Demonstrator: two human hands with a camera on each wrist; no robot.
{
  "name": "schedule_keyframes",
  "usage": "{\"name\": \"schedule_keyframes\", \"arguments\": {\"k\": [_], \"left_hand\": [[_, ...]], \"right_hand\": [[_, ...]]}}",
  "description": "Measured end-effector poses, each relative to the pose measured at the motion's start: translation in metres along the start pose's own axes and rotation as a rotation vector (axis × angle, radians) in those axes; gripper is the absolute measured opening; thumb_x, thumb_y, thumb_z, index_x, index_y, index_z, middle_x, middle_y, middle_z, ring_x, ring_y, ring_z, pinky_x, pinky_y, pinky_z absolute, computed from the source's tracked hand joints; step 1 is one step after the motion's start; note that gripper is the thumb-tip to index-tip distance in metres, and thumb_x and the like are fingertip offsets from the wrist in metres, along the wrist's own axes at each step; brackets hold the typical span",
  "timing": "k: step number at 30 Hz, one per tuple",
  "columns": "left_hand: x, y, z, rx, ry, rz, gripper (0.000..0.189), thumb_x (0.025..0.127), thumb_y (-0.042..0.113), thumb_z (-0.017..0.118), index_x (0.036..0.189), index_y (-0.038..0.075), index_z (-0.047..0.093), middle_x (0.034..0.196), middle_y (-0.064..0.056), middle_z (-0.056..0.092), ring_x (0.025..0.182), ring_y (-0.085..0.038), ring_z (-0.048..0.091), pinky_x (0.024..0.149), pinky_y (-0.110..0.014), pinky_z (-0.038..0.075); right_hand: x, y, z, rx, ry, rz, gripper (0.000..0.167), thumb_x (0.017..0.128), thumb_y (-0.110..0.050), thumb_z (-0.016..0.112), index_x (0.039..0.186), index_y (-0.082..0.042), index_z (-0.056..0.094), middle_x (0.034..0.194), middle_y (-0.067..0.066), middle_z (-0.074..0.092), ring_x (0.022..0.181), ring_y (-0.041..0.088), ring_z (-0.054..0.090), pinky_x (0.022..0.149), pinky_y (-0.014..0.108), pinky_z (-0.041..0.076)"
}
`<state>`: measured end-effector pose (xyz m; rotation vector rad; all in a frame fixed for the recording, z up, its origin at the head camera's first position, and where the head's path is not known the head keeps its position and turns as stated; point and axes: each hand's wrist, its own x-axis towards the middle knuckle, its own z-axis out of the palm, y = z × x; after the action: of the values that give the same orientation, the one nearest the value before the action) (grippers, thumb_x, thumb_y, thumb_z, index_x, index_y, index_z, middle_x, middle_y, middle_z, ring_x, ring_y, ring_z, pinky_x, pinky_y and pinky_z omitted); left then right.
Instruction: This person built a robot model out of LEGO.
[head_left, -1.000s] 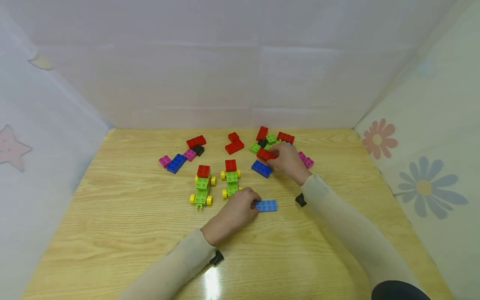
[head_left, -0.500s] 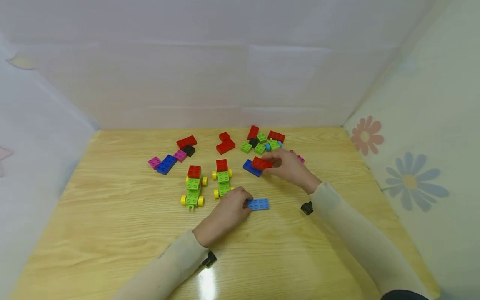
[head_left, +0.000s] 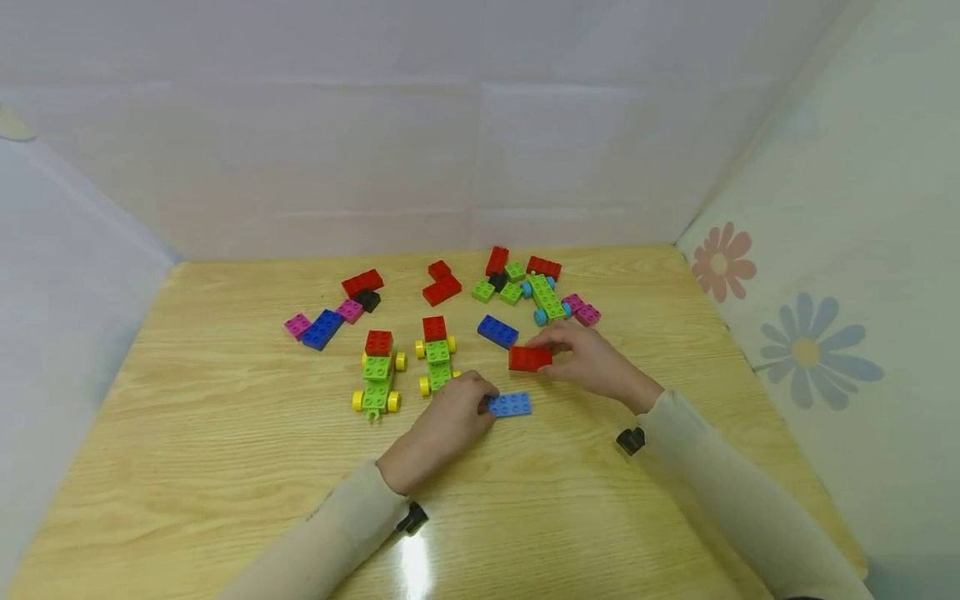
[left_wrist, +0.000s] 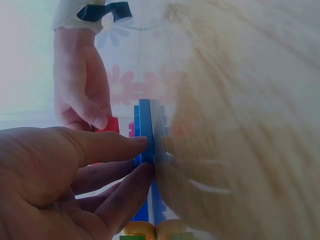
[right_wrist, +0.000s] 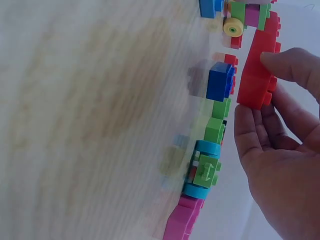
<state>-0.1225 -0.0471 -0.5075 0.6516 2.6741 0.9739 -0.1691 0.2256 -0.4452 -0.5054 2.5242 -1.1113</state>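
My left hand [head_left: 448,421] pinches the near-left end of a light blue building brick [head_left: 513,404] that lies flat on the table; thumb and fingers close on its edge in the left wrist view. Above the table, my right hand [head_left: 588,362] grips a red building brick [head_left: 527,359] between thumb and fingers, and the right wrist view shows this red brick [right_wrist: 258,70] raised off the surface. A dark blue brick [head_left: 497,331] lies just beyond it. Left of my left hand stand two green brick cars with yellow wheels, one car [head_left: 438,354] close by and another car [head_left: 377,375] farther left.
Behind my right hand sits a green car base [head_left: 546,297] with blue wheels, beside pink bricks [head_left: 582,309]. Small green bricks [head_left: 511,292] and red bricks [head_left: 543,267] lie at the back. A blue brick [head_left: 322,330] and pink and black bricks lie at the back left.
My right hand has brought the red brick toward me, from beside the green bricks past the dark blue one. My left hand keeps its hold on the light blue brick. The head view has shifted slightly.
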Motion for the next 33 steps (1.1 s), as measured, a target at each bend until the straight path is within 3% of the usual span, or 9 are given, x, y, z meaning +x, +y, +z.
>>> {"name": "schedule_keyframes", "arguments": {"k": [3, 10, 25, 29, 33], "left_hand": [[0.001, -0.003, 0.002, 0.015, 0.004, 0.008, 0.026, 0.098, 0.011, 0.079, 0.123, 0.006, 0.084, 0.116, -0.006, 0.078, 0.102, -0.018, 0.069, 0.093, -0.041, 0.063], [0.004, -0.01, 0.009, 0.035, 0.003, -0.003, 0.027, 0.098, 0.01, 0.077, 0.124, 0.009, 0.084, 0.116, -0.003, 0.077, 0.101, -0.016, 0.067, 0.094, -0.038, 0.061], [0.004, -0.011, 0.012, 0.07, 0.022, 0.012, 0.022, 0.099, 0.012, 0.08, 0.121, 0.012, 0.085, 0.112, 0.0, 0.075, 0.096, -0.012, 0.064, 0.089, -0.033, 0.061], [0.004, -0.008, 0.009, 0.057, 0.021, 0.014, 0.023, 0.099, 0.011, 0.079, 0.121, 0.01, 0.085, 0.112, -0.003, 0.075, 0.094, -0.013, 0.064, 0.087, -0.033, 0.06], [-0.002, 0.011, -0.006, 0.027, -0.006, -0.001, 0.023, 0.099, 0.007, 0.078, 0.121, 0.003, 0.083, 0.113, -0.009, 0.075, 0.094, -0.018, 0.065, 0.087, -0.038, 0.061]], "right_hand": [[-0.008, 0.001, 0.004, -0.026, -0.029, -0.027, 0.041, 0.1, -0.009, 0.083, 0.14, -0.017, 0.077, 0.142, 0.005, 0.071, 0.137, 0.031, 0.064, 0.12, 0.058, 0.055], [-0.021, 0.002, 0.014, -0.089, -0.083, -0.1, 0.039, 0.097, -0.009, 0.086, 0.134, -0.018, 0.079, 0.134, -0.001, 0.074, 0.129, 0.024, 0.067, 0.117, 0.055, 0.055], [-0.029, 0.006, 0.021, -0.137, -0.091, -0.152, 0.037, 0.095, -0.01, 0.086, 0.13, -0.021, 0.08, 0.129, -0.005, 0.074, 0.122, 0.019, 0.068, 0.112, 0.05, 0.057], [-0.029, 0.004, 0.022, -0.151, -0.091, -0.169, 0.038, 0.094, -0.009, 0.086, 0.13, -0.02, 0.08, 0.129, -0.004, 0.074, 0.121, 0.018, 0.068, 0.11, 0.048, 0.058], [-0.03, 0.001, 0.022, -0.164, -0.094, -0.182, 0.04, 0.094, -0.008, 0.085, 0.132, -0.019, 0.08, 0.129, -0.003, 0.074, 0.12, 0.017, 0.068, 0.108, 0.045, 0.058]]}}
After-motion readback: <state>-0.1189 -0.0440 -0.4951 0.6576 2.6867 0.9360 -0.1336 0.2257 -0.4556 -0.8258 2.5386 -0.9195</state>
